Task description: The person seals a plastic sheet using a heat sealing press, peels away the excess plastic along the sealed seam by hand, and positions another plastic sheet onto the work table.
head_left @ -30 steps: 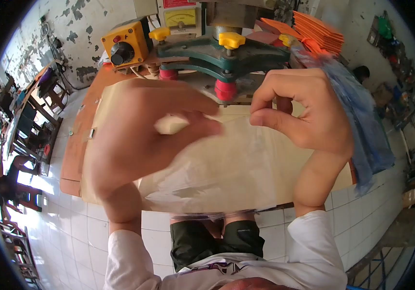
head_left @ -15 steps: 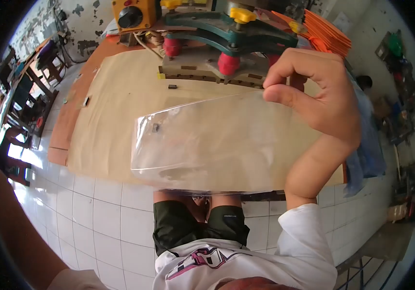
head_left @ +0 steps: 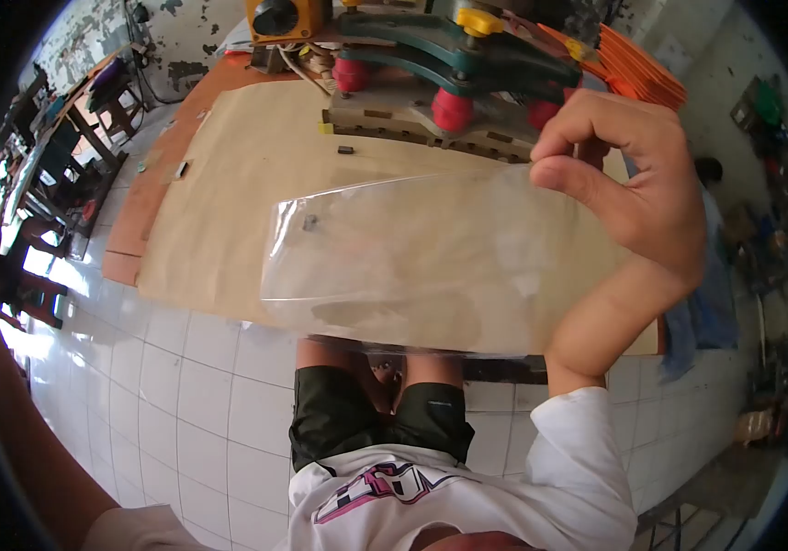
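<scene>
My right hand [head_left: 628, 179] is closed, with thumb and fingertips pinching the upper right corner of a clear plastic sheet [head_left: 403, 257]. The sheet stretches left above a tan board or paper surface [head_left: 201, 211], and its left edge shines and looks slightly curled. Through the plastic, a small dark piece [head_left: 310, 222] shows near that edge. Only my left forearm is visible, at the far left; the hand itself is outside the view.
A dark green clamp frame [head_left: 449, 60] with red feet and yellow knobs stands at the back. Beside it are an orange control box [head_left: 286, 20] and a stack of orange sheets [head_left: 642, 69]. A small dark block [head_left: 345, 150] lies on the tan surface. Blue material [head_left: 702, 317] hangs at right.
The view has shifted slightly, so the table and clamp frame appear a little higher and further right. My right hand keeps its pinch on the plastic sheet.
</scene>
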Demonstrator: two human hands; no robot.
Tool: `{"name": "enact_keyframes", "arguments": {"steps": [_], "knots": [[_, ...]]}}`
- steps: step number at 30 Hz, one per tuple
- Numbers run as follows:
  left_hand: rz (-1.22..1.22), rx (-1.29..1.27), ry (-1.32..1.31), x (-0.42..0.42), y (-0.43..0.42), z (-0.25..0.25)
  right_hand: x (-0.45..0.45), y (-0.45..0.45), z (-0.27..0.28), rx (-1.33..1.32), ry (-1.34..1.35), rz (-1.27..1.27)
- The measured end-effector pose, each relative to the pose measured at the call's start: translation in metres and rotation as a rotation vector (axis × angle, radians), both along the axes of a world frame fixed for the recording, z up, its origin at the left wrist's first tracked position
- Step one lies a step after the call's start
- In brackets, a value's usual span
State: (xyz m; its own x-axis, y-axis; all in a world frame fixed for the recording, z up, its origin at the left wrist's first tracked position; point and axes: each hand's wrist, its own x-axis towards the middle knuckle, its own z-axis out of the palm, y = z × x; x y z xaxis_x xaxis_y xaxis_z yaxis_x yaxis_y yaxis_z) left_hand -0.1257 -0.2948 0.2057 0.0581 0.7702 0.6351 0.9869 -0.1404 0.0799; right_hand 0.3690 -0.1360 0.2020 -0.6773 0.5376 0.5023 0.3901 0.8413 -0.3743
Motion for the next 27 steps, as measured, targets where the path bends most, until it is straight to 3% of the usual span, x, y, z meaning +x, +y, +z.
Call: {"name": "enact_keyframes", "arguments": {"steps": [14, 15, 21, 24, 27], "knots": [[-0.260, -0.005, -0.089, 0.031, 0.025, -0.010, 0.004, 0.000, -0.002, -0.016, -0.004, 0.033], [-0.283, -0.016, -0.100, 0.034, 0.030, -0.011, 0.003, -0.008, 0.002, 0.027, -0.086, -0.086], [-0.381, -0.013, -0.166, 0.051, 0.033, -0.020, -0.004, -0.014, 0.013, 0.147, -0.196, -0.156], [-0.426, -0.009, -0.187, 0.058, 0.035, -0.022, 0.006, -0.002, 0.007, -0.021, 0.018, -0.016], [-0.456, 0.000, -0.200, 0.063, 0.035, -0.024, 0.003, -0.010, 0.010, 0.058, 0.003, -0.087]]}}
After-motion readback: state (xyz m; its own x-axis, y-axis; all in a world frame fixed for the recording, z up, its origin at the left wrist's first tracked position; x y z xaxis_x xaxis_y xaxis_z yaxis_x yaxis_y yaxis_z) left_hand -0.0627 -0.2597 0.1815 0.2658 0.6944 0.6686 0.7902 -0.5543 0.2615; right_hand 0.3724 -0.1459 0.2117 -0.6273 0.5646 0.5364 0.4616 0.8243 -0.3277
